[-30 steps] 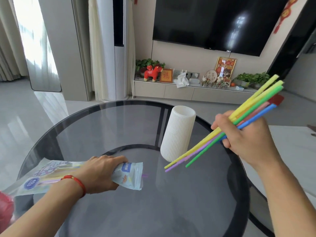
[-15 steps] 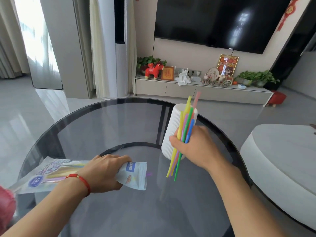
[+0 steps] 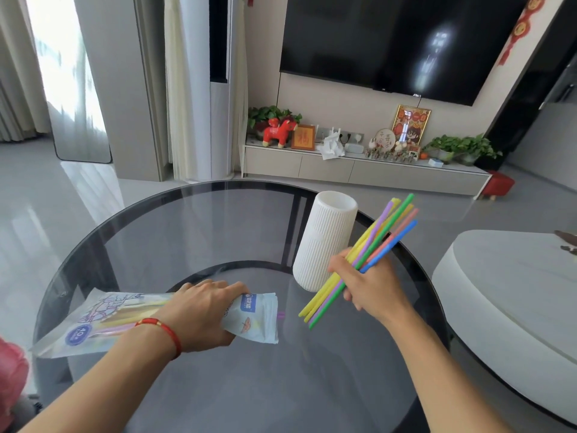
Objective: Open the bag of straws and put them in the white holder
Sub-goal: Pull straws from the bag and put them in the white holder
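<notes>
A white ribbed holder [image 3: 324,242] stands upright on the dark glass round table [image 3: 218,229]. My right hand [image 3: 371,285] grips a bundle of coloured straws [image 3: 384,232] just right of the holder; the straws slant from lower left to upper right, outside the holder. My left hand [image 3: 203,310] presses on the clear printed bag of straws [image 3: 93,323], which lies flat on the table's left side with more straws inside. The bag's open end [image 3: 259,320] points right.
A white round table [image 3: 505,295] sits close on the right. Something red [image 3: 12,370] shows at the lower left edge. Beyond the glass table are a low TV cabinet [image 3: 359,170] with ornaments and plants, a wall TV and a small red stool [image 3: 498,184].
My right hand brought the straws from high on the right toward the holder, stood them nearly upright in front of it, and now tilts them right again beside it. My left hand stayed on the bag.
</notes>
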The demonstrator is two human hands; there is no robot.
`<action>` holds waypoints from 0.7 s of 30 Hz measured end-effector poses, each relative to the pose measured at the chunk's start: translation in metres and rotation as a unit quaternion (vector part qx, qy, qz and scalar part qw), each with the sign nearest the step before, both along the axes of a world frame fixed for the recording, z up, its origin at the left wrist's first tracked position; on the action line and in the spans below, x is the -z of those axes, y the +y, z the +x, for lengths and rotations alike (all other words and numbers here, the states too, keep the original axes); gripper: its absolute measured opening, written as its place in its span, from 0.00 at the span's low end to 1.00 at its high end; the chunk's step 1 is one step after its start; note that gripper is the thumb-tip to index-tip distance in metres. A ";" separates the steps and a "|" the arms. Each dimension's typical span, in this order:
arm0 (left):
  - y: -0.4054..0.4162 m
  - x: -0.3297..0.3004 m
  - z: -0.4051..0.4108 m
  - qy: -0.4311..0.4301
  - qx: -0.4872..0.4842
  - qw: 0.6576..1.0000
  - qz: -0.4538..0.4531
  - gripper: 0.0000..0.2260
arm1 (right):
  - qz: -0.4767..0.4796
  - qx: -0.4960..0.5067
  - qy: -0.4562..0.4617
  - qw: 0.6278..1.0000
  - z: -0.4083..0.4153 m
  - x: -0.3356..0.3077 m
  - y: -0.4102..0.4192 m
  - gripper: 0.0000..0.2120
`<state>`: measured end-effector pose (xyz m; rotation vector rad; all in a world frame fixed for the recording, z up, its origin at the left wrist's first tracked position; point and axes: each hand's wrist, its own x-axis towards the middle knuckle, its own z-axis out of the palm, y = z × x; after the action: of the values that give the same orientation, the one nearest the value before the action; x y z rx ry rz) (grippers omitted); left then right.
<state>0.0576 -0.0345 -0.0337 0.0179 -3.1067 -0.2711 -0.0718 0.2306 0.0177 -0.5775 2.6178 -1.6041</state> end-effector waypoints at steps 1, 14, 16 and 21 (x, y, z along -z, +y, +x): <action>0.001 -0.001 0.000 0.002 -0.002 1.000 -0.001 0.24 | -0.024 0.009 0.000 1.000 -0.001 -0.003 0.002 0.10; 0.008 -0.006 0.002 -0.015 -0.009 1.000 -0.003 0.23 | 0.021 -0.003 0.028 0.999 0.008 -0.008 0.001 0.13; 0.008 -0.006 0.001 -0.007 -0.012 1.000 -0.003 0.23 | -0.095 0.016 0.040 0.995 0.007 -0.027 0.004 0.13; 0.008 -0.009 -0.001 0.002 -0.013 1.000 -0.003 0.24 | -0.359 0.084 0.050 0.928 -0.012 -0.084 0.001 0.14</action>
<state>0.0566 -0.0269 -0.0251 0.0575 -3.1010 -0.2609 -0.0833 0.2317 0.1020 -0.4514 2.1118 -2.6624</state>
